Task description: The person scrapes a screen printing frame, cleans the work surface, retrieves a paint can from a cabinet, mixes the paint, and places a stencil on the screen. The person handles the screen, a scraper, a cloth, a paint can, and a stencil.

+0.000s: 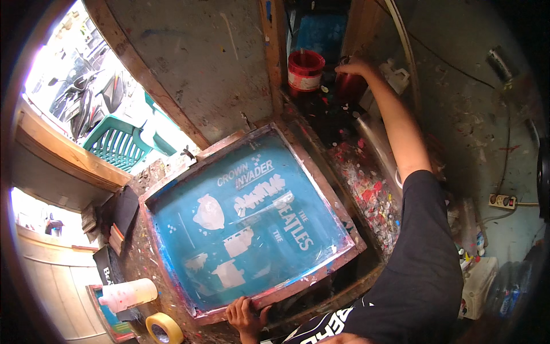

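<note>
A wood-framed screen-printing screen (215, 189) with blue-green mesh and pale stencil shapes lies tilted across the bench in front of me. My left hand (246, 318) grips its near wooden edge, fingers curled over the rim. Far to the right, my right arm is stretched out over the bench. There my right hand (352, 66) is closed at the top of a dark red container (349, 87); what the fingertips pinch is partly hidden. Just left of that stands a bright red tub (305, 71) with a pale label and a stick-like handle poking out.
A roll of yellowish tape (164, 328) and a pinkish-white bottle (129, 294) are at the near left. Paint scraps (372, 192) litter the strip right of the screen. A wall socket (502, 201) with a cable is at the right. Outside the opening stands a green plastic chair (117, 142).
</note>
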`<state>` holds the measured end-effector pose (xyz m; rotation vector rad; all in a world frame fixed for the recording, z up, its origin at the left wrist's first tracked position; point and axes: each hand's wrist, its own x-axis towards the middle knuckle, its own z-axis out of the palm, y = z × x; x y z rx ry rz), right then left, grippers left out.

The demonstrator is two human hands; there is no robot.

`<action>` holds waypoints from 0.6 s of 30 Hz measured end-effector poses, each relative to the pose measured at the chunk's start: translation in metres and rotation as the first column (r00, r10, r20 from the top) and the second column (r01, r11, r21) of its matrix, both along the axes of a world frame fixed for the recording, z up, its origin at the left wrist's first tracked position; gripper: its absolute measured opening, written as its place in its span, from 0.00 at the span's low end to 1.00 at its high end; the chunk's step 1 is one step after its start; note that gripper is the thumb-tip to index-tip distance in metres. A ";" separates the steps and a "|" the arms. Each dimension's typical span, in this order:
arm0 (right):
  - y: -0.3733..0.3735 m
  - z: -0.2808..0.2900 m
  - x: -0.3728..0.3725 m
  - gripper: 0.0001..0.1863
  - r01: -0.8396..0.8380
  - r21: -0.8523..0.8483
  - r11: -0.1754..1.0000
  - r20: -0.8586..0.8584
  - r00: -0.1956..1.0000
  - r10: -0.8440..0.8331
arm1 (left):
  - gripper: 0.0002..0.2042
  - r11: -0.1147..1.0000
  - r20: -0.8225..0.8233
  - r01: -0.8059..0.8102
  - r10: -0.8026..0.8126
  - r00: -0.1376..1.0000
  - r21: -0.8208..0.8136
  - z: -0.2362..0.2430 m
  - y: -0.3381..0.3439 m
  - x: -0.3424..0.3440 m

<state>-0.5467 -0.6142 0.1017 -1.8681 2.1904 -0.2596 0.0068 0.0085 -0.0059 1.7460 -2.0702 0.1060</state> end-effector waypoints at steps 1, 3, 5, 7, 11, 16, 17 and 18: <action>0.000 0.003 0.000 0.34 -0.029 0.035 0.999 0.052 0.998 0.027 | 0.30 1.000 -0.007 0.002 -0.002 1.000 0.004 0.000 0.000 0.000; -0.002 0.011 0.003 0.31 -0.024 0.061 0.998 0.009 1.000 0.023 | 0.30 1.000 -0.012 0.000 0.000 1.000 0.004 0.001 0.000 0.000; -0.002 0.016 0.011 0.27 -0.042 0.084 0.996 0.001 0.999 0.042 | 0.30 1.000 -0.013 -0.002 0.002 1.000 -0.008 0.000 0.000 -0.001; 0.015 0.020 0.020 0.24 -0.059 0.113 0.992 -0.002 0.998 0.059 | 0.30 1.000 -0.009 -0.006 0.006 1.000 -0.006 0.000 0.000 -0.001; 0.122 0.016 0.039 0.35 -0.207 -0.605 0.769 -0.178 0.976 0.123 | 0.30 1.000 -0.024 0.006 -0.006 1.000 -0.001 -0.002 0.000 0.001; 0.331 0.019 0.011 0.33 0.120 -0.053 0.991 -0.047 0.991 -0.123 | 0.30 0.992 0.013 0.060 -0.059 0.998 -0.110 -0.005 -0.003 0.005; 0.356 0.011 0.011 0.41 0.166 -0.068 0.984 -0.011 0.986 -0.167 | 0.30 0.989 0.048 0.065 -0.059 0.997 -0.131 -0.002 -0.005 0.006; 0.379 0.006 0.006 0.43 0.265 0.075 0.961 0.054 0.961 -0.270 | 0.31 0.982 0.076 0.077 -0.065 0.995 -0.170 0.002 -0.006 0.008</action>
